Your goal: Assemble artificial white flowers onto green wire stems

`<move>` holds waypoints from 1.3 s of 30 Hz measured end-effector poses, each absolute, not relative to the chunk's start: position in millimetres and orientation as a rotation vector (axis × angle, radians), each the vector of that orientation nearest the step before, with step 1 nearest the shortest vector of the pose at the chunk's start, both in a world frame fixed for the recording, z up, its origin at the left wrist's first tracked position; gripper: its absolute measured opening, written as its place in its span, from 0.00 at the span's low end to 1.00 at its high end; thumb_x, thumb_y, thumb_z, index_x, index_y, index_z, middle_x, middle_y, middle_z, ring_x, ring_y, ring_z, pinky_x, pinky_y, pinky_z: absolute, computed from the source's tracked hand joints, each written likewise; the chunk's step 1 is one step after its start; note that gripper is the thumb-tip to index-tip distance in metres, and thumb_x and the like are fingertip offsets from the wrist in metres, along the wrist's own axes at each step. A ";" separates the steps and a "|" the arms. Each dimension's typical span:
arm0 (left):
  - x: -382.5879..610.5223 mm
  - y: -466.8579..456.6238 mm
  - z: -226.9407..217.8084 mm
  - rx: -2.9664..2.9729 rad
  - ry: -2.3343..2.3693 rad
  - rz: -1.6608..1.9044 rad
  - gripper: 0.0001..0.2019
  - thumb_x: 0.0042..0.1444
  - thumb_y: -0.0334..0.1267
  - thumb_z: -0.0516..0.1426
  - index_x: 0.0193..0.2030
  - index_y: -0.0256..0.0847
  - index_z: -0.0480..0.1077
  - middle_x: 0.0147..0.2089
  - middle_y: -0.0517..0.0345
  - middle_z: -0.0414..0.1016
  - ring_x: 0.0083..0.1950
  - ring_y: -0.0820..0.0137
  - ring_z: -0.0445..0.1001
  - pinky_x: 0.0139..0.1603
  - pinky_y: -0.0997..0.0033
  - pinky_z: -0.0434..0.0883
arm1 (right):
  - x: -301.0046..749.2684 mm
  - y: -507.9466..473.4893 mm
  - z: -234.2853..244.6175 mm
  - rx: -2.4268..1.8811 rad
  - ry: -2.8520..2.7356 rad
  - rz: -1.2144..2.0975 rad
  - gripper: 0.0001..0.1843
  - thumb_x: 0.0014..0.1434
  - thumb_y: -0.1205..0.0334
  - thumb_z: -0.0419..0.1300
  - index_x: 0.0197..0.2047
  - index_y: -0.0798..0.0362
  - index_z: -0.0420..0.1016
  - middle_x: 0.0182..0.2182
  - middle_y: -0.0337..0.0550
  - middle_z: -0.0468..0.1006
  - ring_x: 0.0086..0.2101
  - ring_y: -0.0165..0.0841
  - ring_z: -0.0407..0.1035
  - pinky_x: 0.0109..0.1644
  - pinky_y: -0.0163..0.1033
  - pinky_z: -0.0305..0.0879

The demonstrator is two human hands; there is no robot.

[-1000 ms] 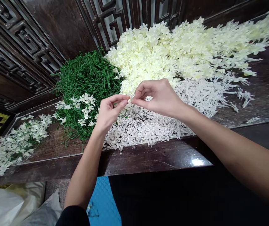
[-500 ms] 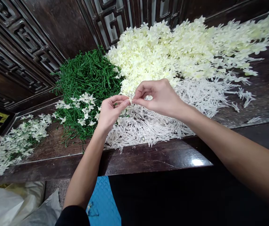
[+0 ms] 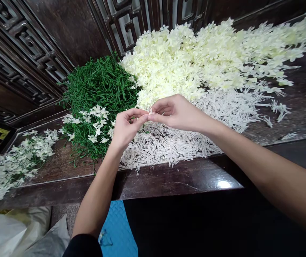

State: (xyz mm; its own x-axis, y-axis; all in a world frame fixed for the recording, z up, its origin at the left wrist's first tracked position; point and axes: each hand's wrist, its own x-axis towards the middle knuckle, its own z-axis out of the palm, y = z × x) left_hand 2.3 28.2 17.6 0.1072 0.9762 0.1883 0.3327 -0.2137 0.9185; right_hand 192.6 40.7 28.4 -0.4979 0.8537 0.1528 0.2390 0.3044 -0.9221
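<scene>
My left hand (image 3: pixel 124 127) and my right hand (image 3: pixel 178 113) meet fingertip to fingertip, both closed in a pinch. Between them is a small white artificial flower (image 3: pixel 151 111), mostly covered by the fingers. Under and in front of the hands spreads a pile of thin white plastic stamens (image 3: pixel 169 146). Cream flower petals (image 3: pixel 169 60) are heaped just behind. To the left of these lies a tangle of green plastic stems (image 3: pixel 99 84), with several white flowers on stems (image 3: pixel 98 123) on its front part, close to my left hand.
Another bunch of white flowers (image 3: pixel 24 160) lies at the left end of the dark wooden bench (image 3: pixel 147 185). Carved wooden panels (image 3: pixel 69 28) rise behind. Pale sacks (image 3: pixel 5 232) and a blue mat (image 3: pixel 118 221) are below, at the floor.
My right hand has turned and its fingers have closed in against the left fingertips, covering more of the small flower. My left hand stays nearly in place.
</scene>
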 end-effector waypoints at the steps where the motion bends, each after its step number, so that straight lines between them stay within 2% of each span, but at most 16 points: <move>1: 2.4 27.9 17.4 1.661 1.304 1.121 0.06 0.49 0.39 0.67 0.32 0.39 0.79 0.30 0.55 0.78 0.25 0.77 0.62 0.25 0.74 0.61 | 192.4 40.8 28.5 -0.974 -1.896 1.202 0.11 0.58 0.56 0.68 0.35 0.57 0.80 0.33 0.48 0.81 0.34 0.36 0.76 0.44 0.50 0.75; 7: 3.6 27.0 19.1 1.688 1.317 1.084 0.06 0.52 0.39 0.66 0.33 0.39 0.78 0.33 0.55 0.78 0.28 0.76 0.66 0.28 0.74 0.64 | 193.1 42.0 30.3 -1.024 -1.853 1.195 0.07 0.58 0.62 0.67 0.31 0.56 0.80 0.29 0.46 0.80 0.29 0.35 0.74 0.37 0.47 0.74; 10: 3.8 26.5 21.0 1.679 1.303 1.017 0.09 0.54 0.38 0.65 0.41 0.38 0.77 0.36 0.54 0.77 0.32 0.74 0.70 0.31 0.74 0.68 | 194.9 44.7 28.7 -1.058 -1.830 1.141 0.08 0.57 0.59 0.68 0.31 0.56 0.79 0.27 0.46 0.80 0.28 0.35 0.74 0.36 0.47 0.74; 15: 2.2 26.0 21.9 1.758 1.241 0.880 0.13 0.61 0.35 0.57 0.51 0.37 0.75 0.45 0.49 0.77 0.43 0.70 0.75 0.40 0.73 0.73 | 199.2 49.2 24.9 -1.043 -1.810 1.103 0.12 0.55 0.55 0.69 0.32 0.56 0.79 0.27 0.47 0.80 0.28 0.36 0.74 0.36 0.47 0.75; 18: 1.1 26.2 21.9 1.842 1.269 0.822 0.14 0.63 0.32 0.55 0.53 0.37 0.75 0.46 0.49 0.75 0.40 0.72 0.75 0.39 0.73 0.74 | 200.9 49.6 25.7 -1.048 -1.821 1.073 0.13 0.56 0.55 0.68 0.31 0.58 0.79 0.27 0.48 0.80 0.28 0.36 0.74 0.35 0.47 0.74; 21: 1.8 25.9 21.4 1.797 1.293 0.815 0.12 0.63 0.32 0.55 0.50 0.37 0.77 0.43 0.51 0.72 0.32 0.76 0.75 0.39 0.72 0.76 | 201.2 48.5 28.6 -1.047 -1.845 1.039 0.15 0.56 0.51 0.68 0.31 0.57 0.80 0.26 0.48 0.79 0.29 0.37 0.74 0.36 0.48 0.73; 23: 2.8 25.7 20.6 1.689 1.257 0.865 0.11 0.61 0.32 0.57 0.46 0.35 0.78 0.41 0.53 0.70 0.31 0.76 0.77 0.40 0.71 0.78 | 200.7 47.8 30.4 -1.046 -1.860 1.015 0.16 0.56 0.49 0.67 0.31 0.56 0.79 0.26 0.47 0.78 0.30 0.37 0.74 0.36 0.48 0.74; 26: 3.5 25.6 19.2 1.544 1.197 0.965 0.10 0.55 0.32 0.62 0.44 0.34 0.78 0.30 0.60 0.68 0.33 0.72 0.80 0.44 0.67 0.81 | 199.8 47.2 31.5 -1.045 -1.855 1.002 0.16 0.55 0.49 0.67 0.30 0.55 0.79 0.27 0.47 0.78 0.32 0.38 0.74 0.38 0.49 0.74; 29: 3.6 26.2 18.7 1.474 1.198 1.035 0.08 0.49 0.32 0.66 0.37 0.38 0.75 0.22 0.64 0.69 0.32 0.69 0.81 0.41 0.66 0.82 | 199.7 46.8 30.8 -0.998 -1.850 1.020 0.13 0.55 0.53 0.68 0.30 0.55 0.79 0.28 0.46 0.79 0.31 0.37 0.73 0.37 0.47 0.72; 34: 5.1 25.8 20.1 1.474 1.265 1.090 0.10 0.45 0.34 0.68 0.28 0.40 0.71 0.23 0.61 0.73 0.28 0.70 0.79 0.33 0.68 0.82 | 199.9 43.9 30.8 -0.940 -1.916 1.044 0.08 0.59 0.60 0.65 0.31 0.55 0.80 0.28 0.45 0.79 0.28 0.33 0.70 0.33 0.44 0.68; 39: 6.4 25.0 22.0 1.574 1.333 1.068 0.10 0.45 0.34 0.68 0.27 0.39 0.71 0.23 0.59 0.75 0.27 0.69 0.80 0.27 0.72 0.78 | 199.0 41.0 32.7 -0.922 -1.980 1.037 0.09 0.61 0.59 0.62 0.32 0.54 0.80 0.28 0.44 0.79 0.27 0.32 0.69 0.32 0.42 0.66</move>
State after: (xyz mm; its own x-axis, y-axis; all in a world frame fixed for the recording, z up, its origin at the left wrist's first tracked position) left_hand 6.4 25.0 22.0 0.0899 0.9904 0.1054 0.3186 -0.1289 0.9391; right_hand 199.0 41.0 32.7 -0.4950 0.8303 0.2562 0.2622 0.4239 -0.8670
